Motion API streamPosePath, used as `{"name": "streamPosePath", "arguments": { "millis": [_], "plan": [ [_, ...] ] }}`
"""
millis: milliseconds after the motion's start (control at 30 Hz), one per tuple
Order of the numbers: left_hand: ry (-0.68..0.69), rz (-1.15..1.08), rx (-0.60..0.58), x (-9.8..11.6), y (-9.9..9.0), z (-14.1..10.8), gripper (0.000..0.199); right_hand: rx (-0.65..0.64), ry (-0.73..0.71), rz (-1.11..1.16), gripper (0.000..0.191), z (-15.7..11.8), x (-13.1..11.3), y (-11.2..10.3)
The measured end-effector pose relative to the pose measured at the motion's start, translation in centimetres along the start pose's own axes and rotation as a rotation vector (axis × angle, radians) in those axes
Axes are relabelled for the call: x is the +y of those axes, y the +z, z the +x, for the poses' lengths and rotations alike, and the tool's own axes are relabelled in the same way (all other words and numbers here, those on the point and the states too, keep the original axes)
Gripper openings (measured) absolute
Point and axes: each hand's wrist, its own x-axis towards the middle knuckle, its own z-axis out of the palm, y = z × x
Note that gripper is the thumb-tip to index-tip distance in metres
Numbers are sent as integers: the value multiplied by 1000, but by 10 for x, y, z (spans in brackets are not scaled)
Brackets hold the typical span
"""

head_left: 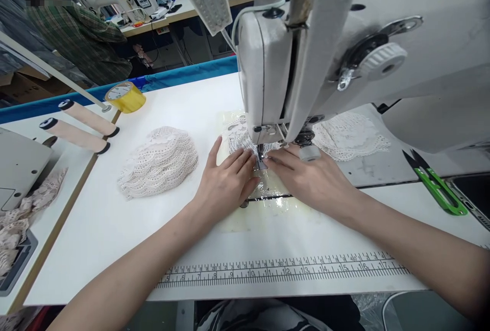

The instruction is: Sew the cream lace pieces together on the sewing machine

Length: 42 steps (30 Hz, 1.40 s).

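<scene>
A piece of white lace point(239, 134) lies under the needle of the white sewing machine point(264, 71). Left of the presser foot point(260, 160), my left hand point(225, 180) rests flat, its fingers bent a little and the index finger apart from the others, the tips at the lace's near edge. On the foot's other side my right hand point(310, 175) presses its fingertips down by the lace; its fingers lie close together, partly behind a machine knob. One pile of lace point(158, 162) sits to the left, another lace piece point(348, 134) to the right behind my right hand.
Green snips point(440, 191) lie at the right beside a dark device. Yellow tape point(125, 97) and two thread cones point(78, 134) stand at the left. A printed ruler point(283, 271) runs along the front edge. A person in a checked shirt point(80, 40) is beyond the table.
</scene>
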Motion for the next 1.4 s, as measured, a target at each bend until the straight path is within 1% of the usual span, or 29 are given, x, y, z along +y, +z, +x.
{"name": "streamPosePath", "arguments": {
  "millis": [167, 333, 500, 600, 667, 700, 733, 767, 833, 867, 900, 933, 967, 1000, 1033, 1067, 1100, 1167, 1267, 1333, 1400],
  "plan": [
    [-16, 20, -24, -1, 0, 0, 37, 20, -8, 12, 28, 2, 0, -2],
    [-45, 23, -47, -1, 1, -1, 42, 45, 20, 31, 30, 2, 1, -5],
    [-106, 28, -67, -2, 0, -1, 46, 44, 15, 39, 30, 2, 1, -9],
    [-128, 98, -56, -2, -3, -1, 44, 57, 19, 79, 34, 2, -4, -10],
    [-109, 163, -29, 2, -7, -1, 36, 48, 16, 163, 40, 2, -9, -9],
    [-74, 177, -14, 5, -10, -2, 32, 36, 11, 212, 44, 3, -11, -8],
    [-11, 168, 6, 9, -13, -4, 28, 17, -5, 260, 46, 3, -13, -7],
    [85, 138, 31, 13, -16, -5, 26, -2, -40, 306, 45, 3, -14, -7],
    [321, 38, 109, 21, -23, -10, 30, -23, -156, 384, 38, 2, -15, -7],
    [408, -6, 161, 24, -25, -11, 31, -15, -217, 414, 33, 2, -15, -8],
    [439, -29, 207, 25, -27, -13, 31, 5, -262, 438, 28, 2, -14, -9],
    [402, -27, 233, 25, -28, -14, 28, 32, -292, 455, 26, 2, -13, -10],
    [309, -4, 232, 23, -28, -14, 24, 59, -306, 469, 27, 1, -13, -12],
    [192, 29, 204, 20, -28, -14, 18, 78, -316, 479, 28, 1, -12, -14],
    [81, 61, 152, 17, -26, -13, 13, 91, -330, 487, 30, 0, -12, -16],
    [-6, 82, 92, 14, -24, -12, 12, 94, -346, 493, 31, -1, -12, -18],
    [-57, 90, 41, 11, -21, -10, 17, 87, -363, 501, 31, -1, -13, -19],
    [-70, 94, -9, 7, -16, -6, 22, 65, -385, 522, 30, -3, -15, -19],
    [-1, 151, 22, 7, -11, -1, 16, 31, -390, 563, 30, -5, -17, -17],
    [46, 173, 40, 8, -9, 1, 19, 29, -382, 582, 31, -6, -18, -16],
    [36, 126, 42, 10, -10, 1, 24, 30, -368, 594, 31, -6, -17, -16]
  ]
}}
